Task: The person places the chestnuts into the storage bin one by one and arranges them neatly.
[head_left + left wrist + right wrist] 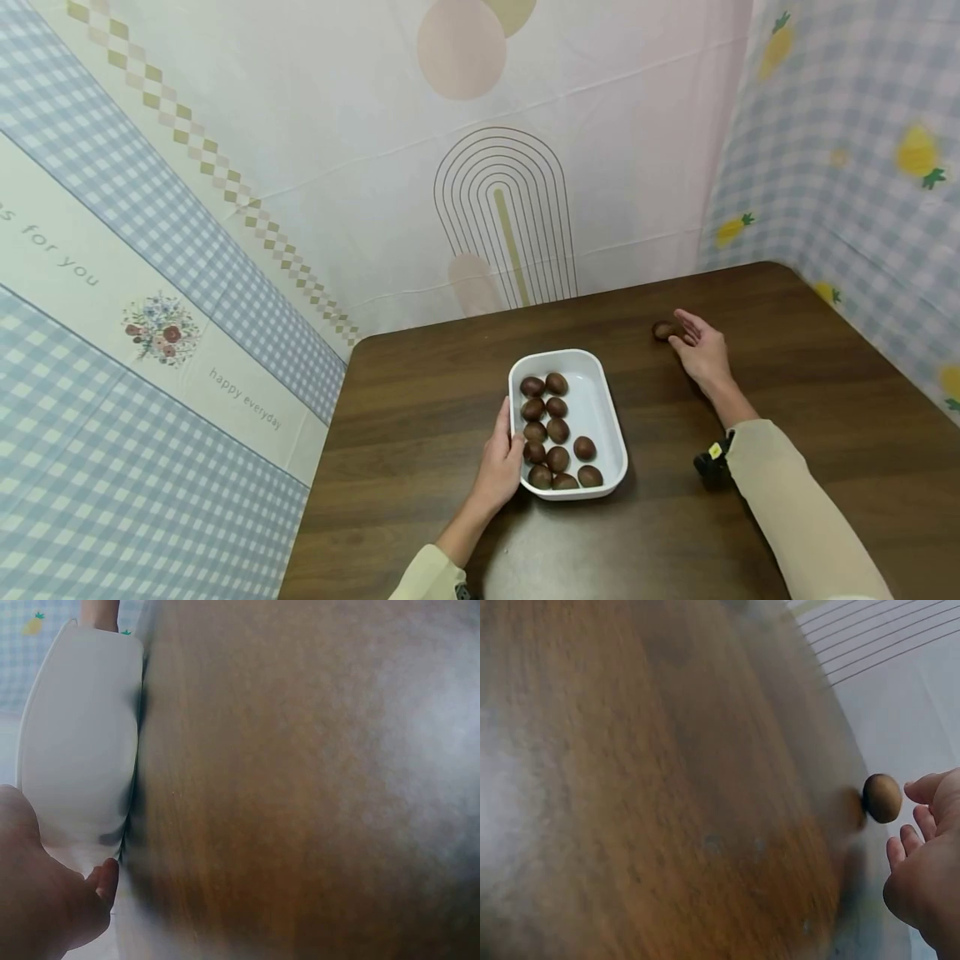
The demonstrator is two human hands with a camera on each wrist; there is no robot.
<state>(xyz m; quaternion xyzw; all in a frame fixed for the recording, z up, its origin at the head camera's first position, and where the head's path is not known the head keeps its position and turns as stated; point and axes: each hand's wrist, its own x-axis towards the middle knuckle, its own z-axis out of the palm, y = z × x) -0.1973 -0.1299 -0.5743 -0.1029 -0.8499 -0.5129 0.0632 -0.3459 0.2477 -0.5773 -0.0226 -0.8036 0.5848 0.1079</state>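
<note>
A white rectangular dish (606,400) stands on the table with several brown egg-shaped fruits (557,407) in it, mostly in rows along its left side. My left hand (500,460) holds the dish by its left wall, thumb at the rim. In the left wrist view, fingertips (109,879) show low on the outer wall near the tabletop. Out to the right, my right hand (703,354) reaches toward a single brown fruit (662,331) near the table's back. In the right wrist view, a small gap separates the thumb and loosely bent fingers from this fruit (883,799).
The dark brown wooden table (420,400) has rounded back corners. Behind it hangs a pale cloth with printed arches (510,225). Blue checked cloths hang at the left (247,400) and right (847,167), close to the table's sides.
</note>
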